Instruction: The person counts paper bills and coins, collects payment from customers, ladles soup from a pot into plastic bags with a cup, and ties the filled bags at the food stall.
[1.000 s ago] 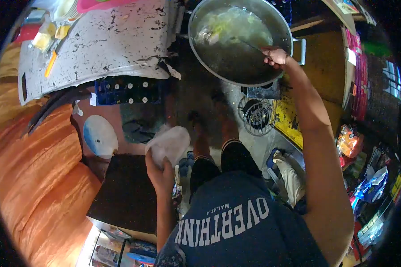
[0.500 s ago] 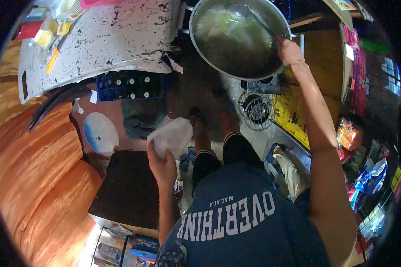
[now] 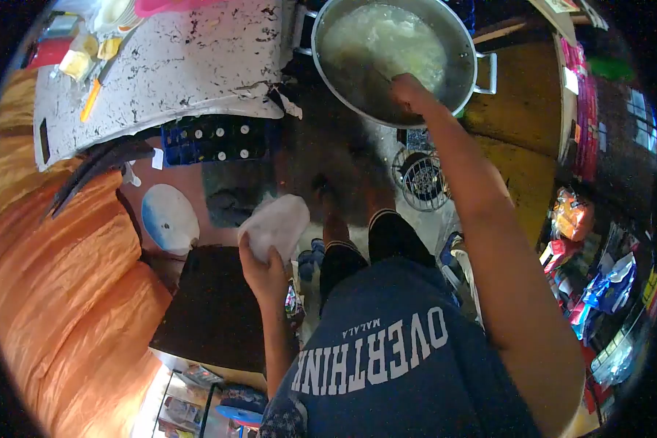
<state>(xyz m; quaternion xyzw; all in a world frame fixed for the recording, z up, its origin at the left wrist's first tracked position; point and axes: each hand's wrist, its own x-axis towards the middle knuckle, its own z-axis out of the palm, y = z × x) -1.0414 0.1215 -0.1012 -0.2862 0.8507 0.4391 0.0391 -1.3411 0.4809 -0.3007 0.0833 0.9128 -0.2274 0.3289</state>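
Observation:
A large metal pot [image 3: 321, 71] of cloudy, pale greenish liquid with lighter lumps or foam stands at the top. Over its near side, my right hand [image 3: 412, 95] is closed around the handle of a long metal spoon. The spoon's lower end is hidden in the liquid and behind the hand. Further down and to the left, my left hand [image 3: 264, 270] holds a whitish, translucent plastic bag [image 3: 274, 226] by its lower edge, with the thumb in front. The bag is away from the pot, and its contents cannot be made out.
A worn white table [image 3: 197, 66] stands left of the pot, bearing an orange-handled knife [image 3: 90, 101] and packets. Below it are a dark blue crate [image 3: 223, 142] and a stool [image 3: 169, 219]. A round wire-guarded item [image 3: 425, 182] stands on the floor. Packaged goods [image 3: 609, 285] crowd the right.
My right hand has swept the spoon from the pot's right rim to its near middle, stirring the liquid. My left hand still holds the plastic bag, almost unmoved.

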